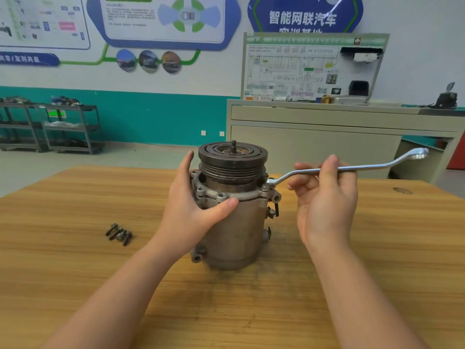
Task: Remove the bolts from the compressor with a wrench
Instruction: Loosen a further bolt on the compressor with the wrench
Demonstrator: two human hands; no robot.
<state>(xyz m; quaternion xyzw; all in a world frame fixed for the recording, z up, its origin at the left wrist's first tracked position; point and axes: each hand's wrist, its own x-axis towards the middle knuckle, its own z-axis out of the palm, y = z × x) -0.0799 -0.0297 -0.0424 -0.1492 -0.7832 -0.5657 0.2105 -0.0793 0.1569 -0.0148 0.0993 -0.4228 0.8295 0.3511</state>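
Head cam: nearest are two bare forearms reaching in over the wooden surface (75, 260). Left hand (191, 210) wraps the compressor (234, 233) body, thumb across the front just under the flange, fingers curled round the far-left side, so that grip is clamped on the housing, steadying it. Right hand (324, 197) holds the wrench (352, 168) mid-shank, thumb on top and fingers curled under; grip clamped on the handle, though loosely by the look of it.

Compressor stands upright near mid-surface, pulley end up. Wrench's ring end sits on a bolt (265, 188) at the flange's right edge; its free end points far right, past the surface edge. A bolt hole near the front of the flange looks vacant. Left of the compressor, well apart, lies a small pile of loose bolts (119, 234), apparently already out.

Judgement: step in hand = backing out the right-side flange bolt, task partway done, prob. more than half given the pile. Next move calls for swinging the handle anticlockwise w/ ring kept square on the head, left hand resisting so the body doesn't spin or tip; reseat ring for each stroke, then finger the bolt out.

Far: floor, grey cabinet w/ training board right, metal carts left, teal-striped wall w/ posters.
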